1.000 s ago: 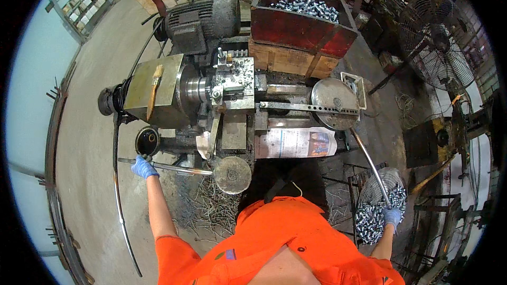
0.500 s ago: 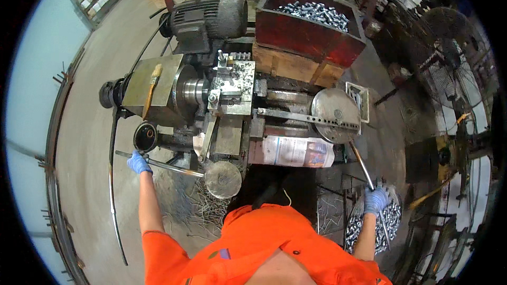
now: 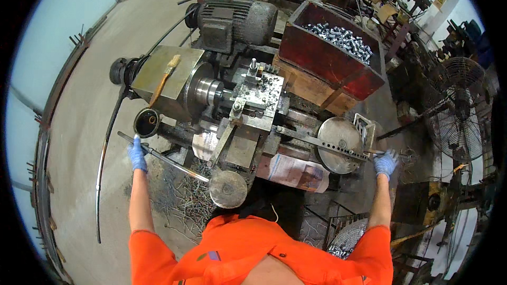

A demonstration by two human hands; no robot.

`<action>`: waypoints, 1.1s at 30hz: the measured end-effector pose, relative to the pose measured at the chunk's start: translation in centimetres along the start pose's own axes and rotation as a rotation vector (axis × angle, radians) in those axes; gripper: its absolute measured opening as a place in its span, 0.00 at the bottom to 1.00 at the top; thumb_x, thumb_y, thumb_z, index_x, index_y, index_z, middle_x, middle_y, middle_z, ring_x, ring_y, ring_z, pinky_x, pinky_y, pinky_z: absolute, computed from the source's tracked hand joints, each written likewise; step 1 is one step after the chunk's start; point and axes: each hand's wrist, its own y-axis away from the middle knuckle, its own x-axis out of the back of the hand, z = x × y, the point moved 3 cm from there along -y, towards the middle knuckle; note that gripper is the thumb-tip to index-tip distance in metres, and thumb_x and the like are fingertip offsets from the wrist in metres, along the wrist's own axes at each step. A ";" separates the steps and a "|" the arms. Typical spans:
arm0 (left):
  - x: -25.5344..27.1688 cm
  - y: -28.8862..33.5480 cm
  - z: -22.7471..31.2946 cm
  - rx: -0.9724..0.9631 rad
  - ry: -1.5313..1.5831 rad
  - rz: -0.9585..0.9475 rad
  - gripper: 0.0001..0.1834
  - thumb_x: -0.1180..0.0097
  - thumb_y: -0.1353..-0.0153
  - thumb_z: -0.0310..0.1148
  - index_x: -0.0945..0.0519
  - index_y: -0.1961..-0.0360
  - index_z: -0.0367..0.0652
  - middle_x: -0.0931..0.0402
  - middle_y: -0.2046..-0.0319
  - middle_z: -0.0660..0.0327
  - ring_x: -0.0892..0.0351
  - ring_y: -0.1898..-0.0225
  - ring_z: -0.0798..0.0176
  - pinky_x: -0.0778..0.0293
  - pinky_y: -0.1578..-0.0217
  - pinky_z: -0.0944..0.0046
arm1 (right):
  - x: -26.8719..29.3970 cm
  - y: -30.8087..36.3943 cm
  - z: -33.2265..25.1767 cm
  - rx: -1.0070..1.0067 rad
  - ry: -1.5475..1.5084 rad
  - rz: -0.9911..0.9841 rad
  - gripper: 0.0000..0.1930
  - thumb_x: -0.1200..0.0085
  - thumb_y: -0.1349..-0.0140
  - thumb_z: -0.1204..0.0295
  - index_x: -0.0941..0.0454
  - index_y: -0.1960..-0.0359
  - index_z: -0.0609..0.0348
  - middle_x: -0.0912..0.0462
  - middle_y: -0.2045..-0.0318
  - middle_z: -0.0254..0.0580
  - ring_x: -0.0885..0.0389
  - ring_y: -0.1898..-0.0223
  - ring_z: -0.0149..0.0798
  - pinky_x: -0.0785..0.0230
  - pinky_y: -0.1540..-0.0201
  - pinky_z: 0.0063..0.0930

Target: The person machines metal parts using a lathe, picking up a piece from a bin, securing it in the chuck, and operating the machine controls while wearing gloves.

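My left hand (image 3: 137, 156), in a blue glove, is closed on a long metal lever bar (image 3: 179, 165) that runs out from a small round disc (image 3: 228, 189). A dark round cup (image 3: 147, 122) stands just beyond its fingertips. My right hand (image 3: 386, 163), gloved too, grips a metal handle bar (image 3: 373, 151) beside a large round plate (image 3: 340, 145); most of that bar is hidden behind the hand. Between the hands is a lathe-like machine with a chip-covered tool block (image 3: 257, 97) and a shiny round chuck (image 3: 208, 92). A perforated flat bar (image 3: 322, 143) crosses the large plate.
A red bin (image 3: 330, 58) of small shiny metal parts stands at the back right, beside a motor (image 3: 232, 18). A wooden-handled brush (image 3: 165, 80) lies on the machine housing. A fan (image 3: 459, 108) is at the right. Thin metal scraps (image 3: 193, 200) litter the floor.
My right hand has swung forward with its handle bar, which now points rightward instead of down toward me. My left hand stays at its lever. The whole view has tilted.
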 end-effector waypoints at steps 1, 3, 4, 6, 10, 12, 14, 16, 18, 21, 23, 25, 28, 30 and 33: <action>1.1 0.1 -0.9 0.070 0.175 -0.058 0.19 0.48 0.43 0.51 0.27 0.74 0.44 0.25 0.82 0.59 0.29 0.85 0.67 0.29 0.83 0.67 | 1.4 1.6 -1.1 0.062 0.014 -0.029 0.40 0.45 0.52 0.49 0.41 0.40 0.58 0.46 0.36 0.45 0.52 0.35 0.47 0.57 0.36 0.46; 3.2 -0.6 -5.5 0.156 0.458 0.063 0.19 0.48 0.43 0.51 0.26 0.72 0.45 0.25 0.79 0.61 0.27 0.82 0.67 0.28 0.81 0.67 | 0.5 4.4 -1.4 0.163 -0.107 0.234 0.39 0.46 0.53 0.46 0.37 0.42 0.57 0.40 0.39 0.44 0.47 0.36 0.46 0.58 0.35 0.42; 6.6 -3.3 -10.3 0.186 0.284 -0.025 0.17 0.49 0.42 0.50 0.25 0.71 0.46 0.25 0.78 0.63 0.27 0.81 0.67 0.27 0.79 0.67 | -0.3 6.1 -1.9 0.180 -0.161 0.166 0.38 0.46 0.53 0.46 0.36 0.43 0.58 0.39 0.39 0.45 0.46 0.37 0.47 0.57 0.35 0.42; 3.5 -3.2 -13.5 0.052 -0.081 -0.246 0.14 0.51 0.41 0.45 0.23 0.65 0.47 0.24 0.77 0.61 0.25 0.77 0.61 0.26 0.74 0.64 | -1.0 9.4 -0.5 0.138 -0.223 0.084 0.38 0.46 0.53 0.46 0.34 0.44 0.59 0.36 0.41 0.48 0.43 0.38 0.48 0.57 0.35 0.41; -0.3 -0.7 -13.4 -0.753 -1.191 -0.482 0.23 0.50 0.50 0.53 0.23 0.64 0.45 0.22 0.72 0.50 0.24 0.68 0.46 0.30 0.67 0.50 | -4.5 14.7 1.8 0.100 -0.387 0.039 0.28 0.41 0.54 0.51 0.23 0.57 0.62 0.23 0.56 0.52 0.28 0.50 0.48 0.40 0.45 0.36; -4.2 2.0 -9.8 -0.743 -1.428 -0.609 0.26 0.52 0.51 0.57 0.24 0.65 0.44 0.22 0.69 0.49 0.23 0.65 0.45 0.30 0.65 0.49 | -4.7 16.2 2.6 0.048 -0.452 0.003 0.24 0.39 0.55 0.54 0.20 0.63 0.62 0.20 0.62 0.51 0.23 0.56 0.47 0.34 0.50 0.33; -4.4 2.5 -10.3 -0.503 -1.456 -0.564 0.28 0.54 0.50 0.59 0.24 0.65 0.43 0.22 0.67 0.49 0.24 0.63 0.44 0.30 0.64 0.48 | -5.0 17.3 2.6 0.091 -0.574 0.005 0.20 0.37 0.55 0.58 0.20 0.66 0.63 0.19 0.66 0.50 0.20 0.62 0.45 0.31 0.55 0.31; -4.8 6.1 -11.5 -0.273 -1.238 -0.249 0.32 0.56 0.50 0.64 0.25 0.66 0.42 0.22 0.66 0.49 0.24 0.63 0.42 0.29 0.64 0.47 | -3.8 18.3 2.2 0.099 -0.679 -0.011 0.16 0.36 0.55 0.64 0.19 0.69 0.63 0.17 0.71 0.48 0.19 0.68 0.41 0.29 0.60 0.28; -2.9 4.8 -18.7 -0.531 -1.273 -0.079 0.30 0.57 0.48 0.63 0.23 0.65 0.46 0.23 0.65 0.48 0.23 0.63 0.43 0.28 0.64 0.48 | -3.8 18.6 1.3 0.116 -0.743 -0.050 0.15 0.37 0.55 0.64 0.19 0.70 0.64 0.17 0.72 0.48 0.18 0.69 0.40 0.29 0.60 0.28; -5.3 5.9 -11.9 -0.500 -1.377 -0.711 0.21 0.54 0.47 0.54 0.21 0.64 0.51 0.23 0.61 0.49 0.23 0.61 0.46 0.27 0.64 0.51 | -0.5 18.2 1.7 0.172 -0.764 0.058 0.14 0.37 0.53 0.65 0.19 0.71 0.65 0.18 0.73 0.47 0.18 0.71 0.39 0.29 0.62 0.27; -3.0 4.3 -9.9 -0.547 -1.509 -0.748 0.17 0.52 0.47 0.47 0.20 0.66 0.49 0.21 0.65 0.52 0.22 0.63 0.48 0.26 0.65 0.53 | 0.7 17.0 0.8 0.214 -0.781 0.054 0.13 0.37 0.53 0.66 0.19 0.72 0.65 0.18 0.73 0.47 0.18 0.71 0.39 0.29 0.63 0.26; -3.3 3.9 -9.2 -0.486 -1.528 -0.658 0.16 0.52 0.47 0.45 0.20 0.66 0.48 0.21 0.66 0.54 0.22 0.63 0.49 0.26 0.65 0.53 | 3.8 15.4 -0.5 0.306 -0.763 0.179 0.12 0.38 0.52 0.67 0.19 0.72 0.64 0.18 0.73 0.45 0.19 0.70 0.37 0.29 0.63 0.26; -1.6 4.4 -10.8 -0.372 -1.444 -0.618 0.19 0.51 0.47 0.49 0.21 0.63 0.46 0.22 0.64 0.52 0.22 0.62 0.48 0.27 0.62 0.51 | 10.8 13.7 -5.7 0.370 -0.891 0.178 0.13 0.38 0.52 0.66 0.19 0.71 0.64 0.18 0.73 0.45 0.19 0.71 0.37 0.29 0.64 0.26; -1.8 6.6 -7.0 -0.374 -1.169 -0.687 0.22 0.49 0.46 0.50 0.22 0.60 0.44 0.24 0.61 0.48 0.23 0.60 0.46 0.29 0.60 0.50 | 16.0 14.1 -10.3 0.492 -1.022 0.173 0.14 0.38 0.52 0.64 0.19 0.70 0.63 0.18 0.73 0.46 0.19 0.71 0.38 0.30 0.64 0.27; 3.4 2.3 -7.5 -0.338 -1.236 -0.663 0.20 0.47 0.45 0.46 0.23 0.59 0.42 0.22 0.65 0.49 0.21 0.64 0.51 0.27 0.65 0.54 | 22.0 15.1 -19.0 0.753 -1.066 0.049 0.16 0.40 0.51 0.60 0.19 0.67 0.61 0.18 0.70 0.45 0.19 0.69 0.40 0.29 0.65 0.27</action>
